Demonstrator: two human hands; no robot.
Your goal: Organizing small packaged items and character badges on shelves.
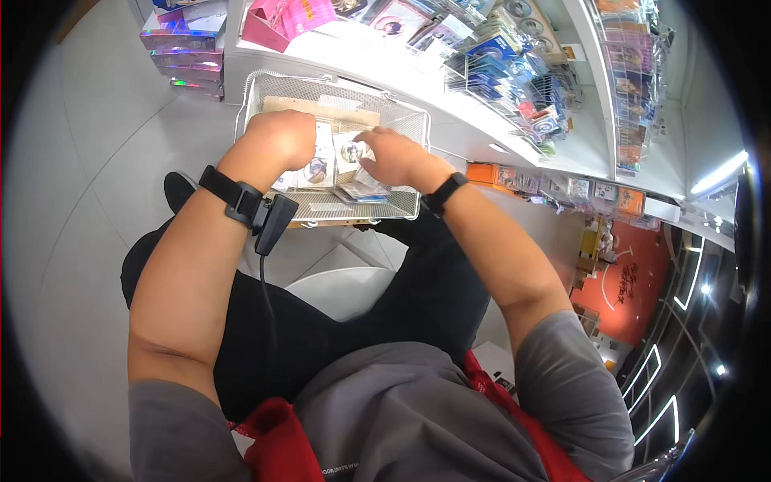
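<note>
A white wire-mesh basket (421, 132) stands before me with flat packets and cards inside. My left hand (282, 137) is over its left part, fingers curled down and its fingertips hidden; whether it grips anything cannot be told. My right hand (391, 155) reaches in from the right, thumb and fingers spread beside a packet with a round badge (350, 152). Another packet with a round picture (315, 171) lies nearer me, beside my left hand. Several clear-wrapped packets (361, 191) lie in a loose pile below my right hand. A brown cardboard piece (325, 110) lies along the basket's far side.
Beyond the basket, a white shelf (361, 57) holds a pink box (286, 24) and wire racks of wrapped goods (512, 66). Shiny boxes (187, 57) are stacked at the upper left. A white round stool seat (340, 289) shows between my legs.
</note>
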